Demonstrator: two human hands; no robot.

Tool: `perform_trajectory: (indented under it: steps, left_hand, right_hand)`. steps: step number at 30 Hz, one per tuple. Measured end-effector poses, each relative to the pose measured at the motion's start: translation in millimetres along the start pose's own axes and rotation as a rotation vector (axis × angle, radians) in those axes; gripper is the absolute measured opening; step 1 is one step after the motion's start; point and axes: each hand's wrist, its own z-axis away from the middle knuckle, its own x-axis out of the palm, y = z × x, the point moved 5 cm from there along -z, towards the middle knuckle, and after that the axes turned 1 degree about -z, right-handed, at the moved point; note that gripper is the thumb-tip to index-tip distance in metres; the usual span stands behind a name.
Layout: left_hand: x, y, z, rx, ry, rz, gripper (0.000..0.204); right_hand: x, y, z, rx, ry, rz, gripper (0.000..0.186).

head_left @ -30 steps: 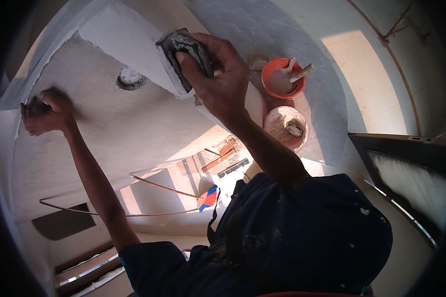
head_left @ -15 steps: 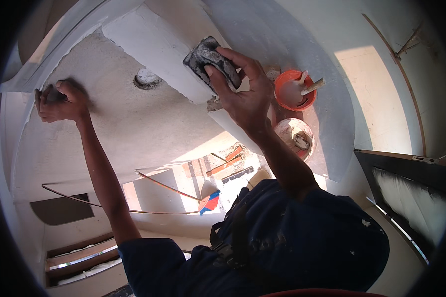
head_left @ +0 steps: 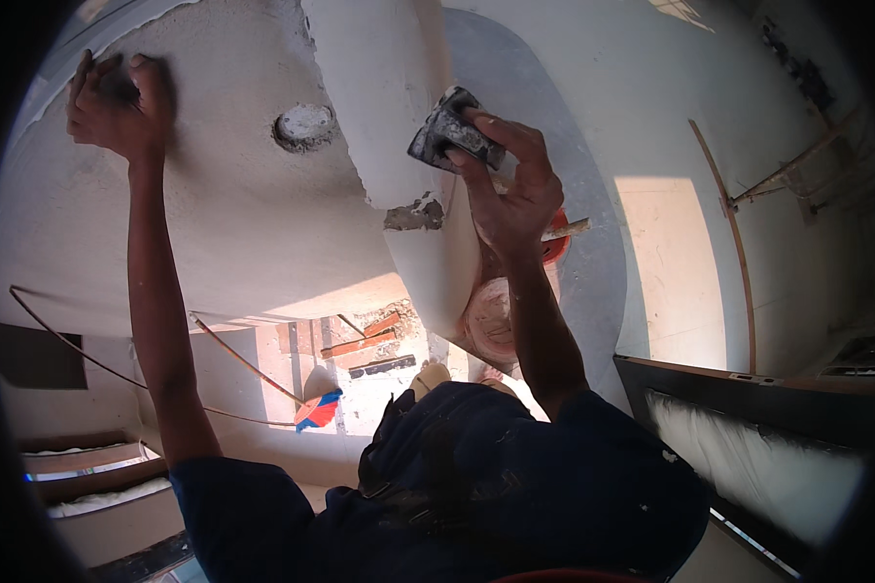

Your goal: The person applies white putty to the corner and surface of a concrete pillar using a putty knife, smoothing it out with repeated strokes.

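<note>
Overhead, the rough grey ceiling fills most of the view, with a white plastered beam crossing it and a round capped hole just left of the beam. Right of the beam a pale wall carries a sunlit patch. An orange bucket shows beyond the beam, behind the right hand. That hand's fingers curl tight round a dark sanding block, pressed on the beam's right face, long axis slanting up-left. Well left of the beam, the left hand braces on the ceiling, fingers bent; whether it grips anything, I cannot tell.
</note>
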Motion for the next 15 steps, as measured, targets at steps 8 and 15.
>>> perform_trajectory:
  steps: [8, 15]
  left_hand:
    - [2, 12, -1, -0.095, 0.149, 0.119, 0.037]
    - [1, 6, -5, -0.064, -0.046, -0.003, 0.04]
  right_hand:
    - [5, 39, -49, -0.292, -0.049, -0.04, 0.032]
    - [14, 19, -140, -0.312, 0.262, -0.012, 0.037]
